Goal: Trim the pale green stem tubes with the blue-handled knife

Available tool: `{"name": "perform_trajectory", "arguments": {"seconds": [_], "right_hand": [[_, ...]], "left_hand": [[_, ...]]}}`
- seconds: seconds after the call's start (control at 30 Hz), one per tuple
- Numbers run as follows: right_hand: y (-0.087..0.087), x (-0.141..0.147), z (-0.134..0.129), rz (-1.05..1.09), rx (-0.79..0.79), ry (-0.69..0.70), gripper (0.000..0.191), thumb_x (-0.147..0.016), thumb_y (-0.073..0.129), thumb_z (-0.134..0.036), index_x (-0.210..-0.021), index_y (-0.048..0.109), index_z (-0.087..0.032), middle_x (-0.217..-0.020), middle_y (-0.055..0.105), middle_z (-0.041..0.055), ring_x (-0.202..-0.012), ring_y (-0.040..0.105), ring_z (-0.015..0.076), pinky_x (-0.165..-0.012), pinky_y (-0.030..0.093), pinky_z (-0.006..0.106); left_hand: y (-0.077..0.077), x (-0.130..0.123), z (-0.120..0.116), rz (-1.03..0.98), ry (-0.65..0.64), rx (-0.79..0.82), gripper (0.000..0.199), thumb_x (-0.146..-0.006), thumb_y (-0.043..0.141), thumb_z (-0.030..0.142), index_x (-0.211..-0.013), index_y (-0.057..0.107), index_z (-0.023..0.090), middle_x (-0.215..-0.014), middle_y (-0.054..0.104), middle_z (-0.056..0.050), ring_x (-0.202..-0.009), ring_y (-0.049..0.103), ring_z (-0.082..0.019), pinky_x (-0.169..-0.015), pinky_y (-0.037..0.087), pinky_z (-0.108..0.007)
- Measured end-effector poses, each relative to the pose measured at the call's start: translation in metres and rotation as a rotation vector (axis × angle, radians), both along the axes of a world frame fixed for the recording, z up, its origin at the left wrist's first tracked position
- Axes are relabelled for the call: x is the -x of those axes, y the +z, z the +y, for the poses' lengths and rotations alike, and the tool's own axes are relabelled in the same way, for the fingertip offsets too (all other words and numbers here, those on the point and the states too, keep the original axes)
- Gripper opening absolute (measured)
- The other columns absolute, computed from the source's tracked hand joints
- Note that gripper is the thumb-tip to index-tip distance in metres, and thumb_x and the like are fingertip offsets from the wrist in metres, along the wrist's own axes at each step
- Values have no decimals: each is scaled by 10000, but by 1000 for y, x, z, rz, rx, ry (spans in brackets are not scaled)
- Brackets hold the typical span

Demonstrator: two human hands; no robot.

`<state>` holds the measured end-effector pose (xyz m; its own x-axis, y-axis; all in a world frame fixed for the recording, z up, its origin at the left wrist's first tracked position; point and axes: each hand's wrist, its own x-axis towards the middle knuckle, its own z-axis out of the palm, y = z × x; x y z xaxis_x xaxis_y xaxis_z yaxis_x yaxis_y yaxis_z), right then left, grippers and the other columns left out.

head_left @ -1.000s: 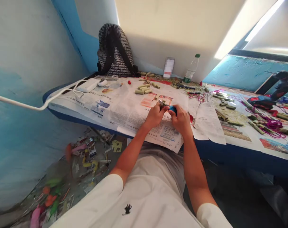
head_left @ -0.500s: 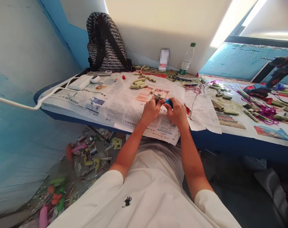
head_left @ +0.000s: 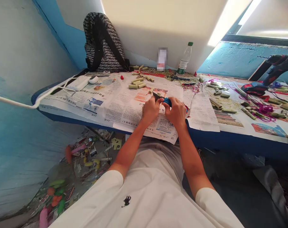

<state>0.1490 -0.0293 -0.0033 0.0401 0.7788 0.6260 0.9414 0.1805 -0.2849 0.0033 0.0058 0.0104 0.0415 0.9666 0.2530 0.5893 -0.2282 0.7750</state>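
left hand (head_left: 150,110) fingers pinch small green piece | right hand (head_left: 176,112) fingers grip blue-handled cutter (head_left: 167,101) | over newspaper (head_left: 125,107), table front edge | keep blade angled away, short strokes

A blue-handled knife (head_left: 167,101) is gripped at its handle, its dark blade pointing left and away. The blade meets a small greenish piece (head_left: 158,98), mostly hidden, above the newspaper (head_left: 125,110) near the table's front edge.
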Motion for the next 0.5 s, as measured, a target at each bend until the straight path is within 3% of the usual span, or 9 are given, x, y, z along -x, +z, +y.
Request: {"name": "perform_trajectory", "arguments": {"seconds": [0.23, 0.37, 0.5], "right_hand": [[2, 2, -3, 45, -28, -101, 460, -1057, 466, -596, -1231, 663, -218, -1162, 745, 112, -972, 669, 285, -737, 366, 345], [6, 5, -3, 100, 20, -180, 461, -1057, 479, -595, -1224, 668, -208, -1141, 750, 108, -955, 674, 283, -715, 352, 334], [9, 3, -2, 133, 57, -212, 465, -1066, 448, -592, -1199, 668, -204, -1129, 752, 124, -943, 668, 286, -715, 348, 328]], "left_hand": [[2, -1, -3, 19, 1, -73, 629, -980, 332, 776, -966, 644, 229, -917, 745, -122, -916, 697, -289, -780, 445, -355], [5, -1, -2, 74, -31, 10, 627, -963, 365, 791, -1087, 605, 225, -1055, 750, -157, -1028, 702, -332, -840, 468, -382], [3, 3, 4, 41, -91, 77, 551, -966, 425, 759, -1112, 564, 246, -1087, 739, -125, -1064, 691, -327, -935, 476, -422]]}}
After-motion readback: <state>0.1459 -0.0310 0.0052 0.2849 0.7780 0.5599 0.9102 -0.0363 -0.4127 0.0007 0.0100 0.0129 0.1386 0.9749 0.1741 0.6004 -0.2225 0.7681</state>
